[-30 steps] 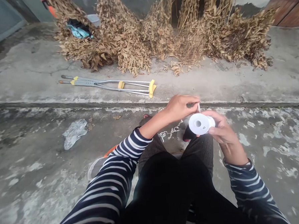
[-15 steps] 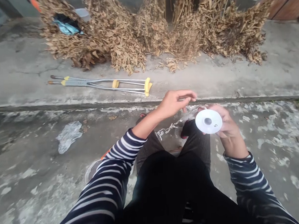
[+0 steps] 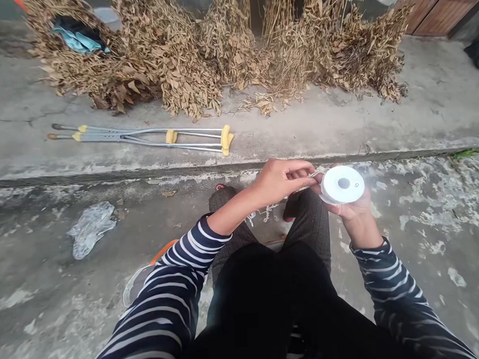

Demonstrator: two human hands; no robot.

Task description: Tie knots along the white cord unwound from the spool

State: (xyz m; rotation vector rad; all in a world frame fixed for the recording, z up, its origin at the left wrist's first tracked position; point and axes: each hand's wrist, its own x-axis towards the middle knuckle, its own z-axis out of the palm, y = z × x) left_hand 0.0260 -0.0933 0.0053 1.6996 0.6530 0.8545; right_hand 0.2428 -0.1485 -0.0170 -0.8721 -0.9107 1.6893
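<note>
Right hand (image 3: 351,211) grips spool (image 3: 342,184); left hand (image 3: 282,180) pinches thread (image 3: 316,173) (crutches (image 3: 149,136) beyond).

Weathered concrete floor (image 3: 48,296); raised step (image 3: 341,131) beyond the left hand (image 3: 282,180). Dried leafy stalks (image 3: 201,58) heaped farther beyond. Crutches (image 3: 172,136) and crumpled plastic bag (image 3: 90,227) to its left. Flat daylight.

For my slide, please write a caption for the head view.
Right hand holds a white spool; left hand pinches a white strand beside it; crutches lie on the concrete beyond.
</note>
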